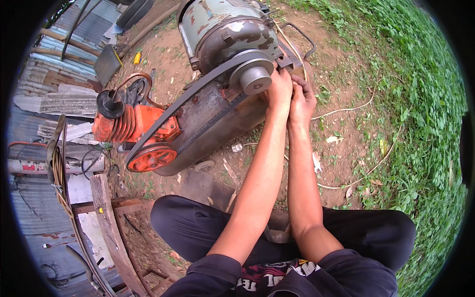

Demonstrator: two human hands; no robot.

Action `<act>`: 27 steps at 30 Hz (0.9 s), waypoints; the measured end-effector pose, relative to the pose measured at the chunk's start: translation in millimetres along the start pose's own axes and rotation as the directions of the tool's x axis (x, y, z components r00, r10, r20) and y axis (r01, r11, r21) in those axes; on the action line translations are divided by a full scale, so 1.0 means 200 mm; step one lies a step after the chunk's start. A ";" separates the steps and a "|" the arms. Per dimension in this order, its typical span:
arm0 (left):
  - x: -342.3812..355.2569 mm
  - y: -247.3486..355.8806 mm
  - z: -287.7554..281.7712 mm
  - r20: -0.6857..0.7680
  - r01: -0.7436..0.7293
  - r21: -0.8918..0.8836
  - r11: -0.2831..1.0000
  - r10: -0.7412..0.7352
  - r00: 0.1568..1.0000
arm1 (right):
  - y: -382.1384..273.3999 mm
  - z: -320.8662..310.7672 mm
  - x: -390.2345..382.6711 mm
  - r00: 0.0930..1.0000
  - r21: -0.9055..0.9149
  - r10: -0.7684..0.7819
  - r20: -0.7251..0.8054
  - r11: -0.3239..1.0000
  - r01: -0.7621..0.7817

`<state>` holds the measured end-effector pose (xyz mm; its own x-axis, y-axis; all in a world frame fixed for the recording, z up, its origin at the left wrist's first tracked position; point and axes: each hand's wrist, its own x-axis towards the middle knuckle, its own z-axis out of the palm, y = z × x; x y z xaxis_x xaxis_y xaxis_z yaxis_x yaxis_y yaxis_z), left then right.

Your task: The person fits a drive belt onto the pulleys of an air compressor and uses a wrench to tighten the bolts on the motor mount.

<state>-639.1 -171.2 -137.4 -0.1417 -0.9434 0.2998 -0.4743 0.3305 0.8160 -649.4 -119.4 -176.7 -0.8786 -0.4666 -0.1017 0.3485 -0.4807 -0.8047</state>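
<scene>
A large grey electric motor (232,37) with chipped paint sits on a long dark tank (217,131). Its metal pulley (255,76) carries a black belt (193,94) down to the orange wheel (152,157) of an orange compressor (131,123). My left hand (280,90) reaches in just right of the pulley, at the motor's base, where most of its fingertips are hidden. Close beside it, my right hand (301,104) has its fingers curled in by the end of the mount; whatever they grip is too hidden to make out.
A thin pale cable (346,187) loops over the dirt to the right, with green plants (420,123) beyond. At left are corrugated metal sheets (34,198) and a wooden plank (111,227). A bent metal handle (309,42) rises behind the tank's end. A yellow object (137,58) lies farther off.
</scene>
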 end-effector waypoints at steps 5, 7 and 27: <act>0.04 -0.10 -0.04 0.131 -0.310 0.000 0.951 0.307 0.943 | -0.03 -0.01 0.04 0.979 -0.189 -0.159 0.124 0.965 0.181; 0.02 -0.08 -0.07 0.218 -0.299 -0.052 0.953 0.303 0.928 | -0.03 -0.03 0.05 0.975 -0.224 -0.169 0.144 0.954 0.198; -0.03 -0.11 0.03 -0.231 -0.204 -0.147 0.968 0.167 0.959 | 0.01 -0.02 0.02 0.990 -0.170 -0.138 0.040 0.975 0.142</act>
<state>-633.8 -172.1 -160.2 -0.0145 -0.8430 0.5378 -0.3025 0.5163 0.8012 -653.5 -118.8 -181.2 -0.9045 -0.4251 0.0332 0.1594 -0.4092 -0.8984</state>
